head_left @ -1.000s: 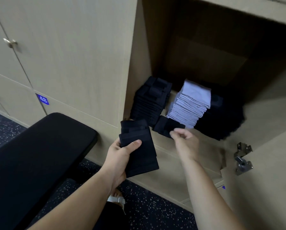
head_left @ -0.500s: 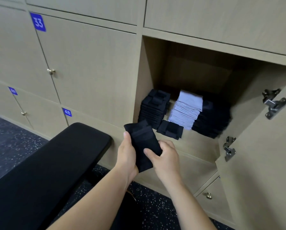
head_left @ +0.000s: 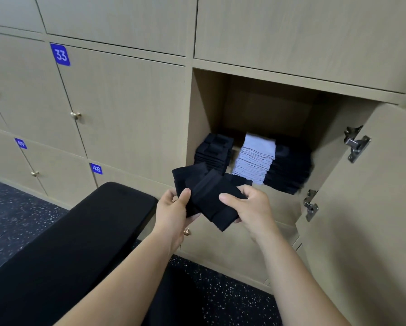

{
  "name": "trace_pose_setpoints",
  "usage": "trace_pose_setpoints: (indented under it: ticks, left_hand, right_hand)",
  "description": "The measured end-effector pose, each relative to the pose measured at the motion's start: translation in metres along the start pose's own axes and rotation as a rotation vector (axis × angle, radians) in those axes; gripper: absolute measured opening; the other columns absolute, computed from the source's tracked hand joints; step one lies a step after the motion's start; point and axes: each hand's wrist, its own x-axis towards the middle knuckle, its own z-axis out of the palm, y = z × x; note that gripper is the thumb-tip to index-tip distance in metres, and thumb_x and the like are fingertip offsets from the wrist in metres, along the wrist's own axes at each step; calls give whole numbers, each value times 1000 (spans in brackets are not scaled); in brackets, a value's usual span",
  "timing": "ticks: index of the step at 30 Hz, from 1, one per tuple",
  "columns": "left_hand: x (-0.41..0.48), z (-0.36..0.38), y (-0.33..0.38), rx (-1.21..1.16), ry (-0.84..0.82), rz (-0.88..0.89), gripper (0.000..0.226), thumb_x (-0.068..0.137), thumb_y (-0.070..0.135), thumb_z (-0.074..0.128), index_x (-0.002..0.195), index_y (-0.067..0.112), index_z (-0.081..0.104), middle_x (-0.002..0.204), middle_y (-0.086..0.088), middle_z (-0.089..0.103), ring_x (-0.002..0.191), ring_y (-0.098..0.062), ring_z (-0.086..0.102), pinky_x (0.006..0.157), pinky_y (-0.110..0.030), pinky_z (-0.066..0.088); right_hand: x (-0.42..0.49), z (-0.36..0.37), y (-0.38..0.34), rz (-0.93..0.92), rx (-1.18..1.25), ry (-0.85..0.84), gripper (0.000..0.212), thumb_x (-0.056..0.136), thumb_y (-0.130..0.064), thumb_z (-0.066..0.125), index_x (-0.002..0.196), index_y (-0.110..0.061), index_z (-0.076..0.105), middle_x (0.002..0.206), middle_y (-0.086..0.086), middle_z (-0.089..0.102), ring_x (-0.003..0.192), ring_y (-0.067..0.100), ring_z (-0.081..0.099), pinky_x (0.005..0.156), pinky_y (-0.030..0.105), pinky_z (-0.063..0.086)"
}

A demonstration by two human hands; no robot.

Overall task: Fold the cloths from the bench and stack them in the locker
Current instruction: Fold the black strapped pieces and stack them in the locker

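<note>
In front of the open locker (head_left: 209, 102), both hands hold folded black cloths (head_left: 206, 196) that fan apart. My left hand (head_left: 173, 212) grips the left cloth with its thumb on top. My right hand (head_left: 249, 208) pinches the right one, thumb across its face. Inside the locker stand a black stack (head_left: 213, 151) at the left, a pale grey stack (head_left: 256, 158) in the middle and another black stack (head_left: 289, 168) at the right. A small black folded pile (head_left: 240, 180) lies on the locker floor in front of them, partly hidden by the held cloths.
A black padded bench (head_left: 75, 245) stretches from lower left toward the lockers. The locker door (head_left: 371, 208) hangs open at the right with metal hinges (head_left: 356, 144). Closed locker doors numbered 33 and 48 fill the left wall. The floor is dark and speckled.
My right hand left the small pile in the locker and came back to the cloths held by my left hand. It now pinches one and draws it apart to the right.
</note>
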Motion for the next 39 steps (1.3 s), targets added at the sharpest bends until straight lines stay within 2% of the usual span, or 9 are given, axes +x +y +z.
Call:
trace_pose_setpoints:
  ticks: [5,10,19,22,25,28,30,34,39]
  left_hand:
    - [-1,6,-6,-30,10,-19,11,100,16,54,91,11,56,97,-10,69,76,-16,72,73,-35,57]
    - [0,8,-10,-24,-12,-33,12,99,20,56,89,14,57,90,-4,73,69,-16,74,99,-53,49]
    - [8,5,-18,71,-54,-11,20,90,16,69,104,6,59,84,2,76,78,-21,75,102,-57,45]
    - [13,8,-21,65,-45,-19,15,91,11,67,101,5,58,93,-6,76,79,-23,75,95,-51,52]
    - [18,11,-24,20,-29,-39,13,91,7,66,102,3,60,101,-13,73,84,-23,74,74,-36,60]
    - [25,16,-29,-43,38,-67,11,92,7,64,102,3,60,97,-10,73,86,-22,73,68,-30,59]
    - [31,22,-34,-84,95,-83,8,93,7,64,99,5,59,98,-10,71,89,-22,72,67,-28,58]
    - [46,32,-41,-127,156,-92,7,93,7,63,95,8,56,99,-9,69,93,-23,69,71,-31,57]
    - [67,35,-47,-116,140,-96,7,93,10,63,93,7,57,93,-10,73,86,-22,72,77,-37,59]
  right_hand:
    - [-4,-6,3,189,230,-206,21,76,-5,76,95,-15,71,91,4,76,86,20,72,73,36,57]
    - [1,-10,6,176,125,-194,18,77,1,73,87,-14,70,81,2,74,75,17,71,71,34,59]
    - [15,-14,16,83,25,-142,13,77,-5,77,81,-16,71,77,0,75,72,15,72,70,33,58]
    - [21,-15,23,69,29,-86,6,79,-11,77,82,-13,72,80,5,75,77,21,72,74,35,58]
    - [31,-15,30,71,64,-11,23,80,-19,76,87,2,68,93,26,68,74,27,67,73,40,54]
    - [39,-14,37,139,199,2,9,81,-12,74,87,-7,70,95,19,72,80,25,68,76,40,54]
    - [41,-10,42,191,285,-56,14,80,-8,74,93,-13,71,94,9,76,88,24,71,81,41,57]
    - [45,2,55,240,289,-66,15,80,-7,74,92,-15,71,82,-2,76,72,11,70,60,25,53]
    - [71,-3,73,230,282,89,10,80,-8,74,89,-12,71,77,-4,73,66,9,65,51,20,49]
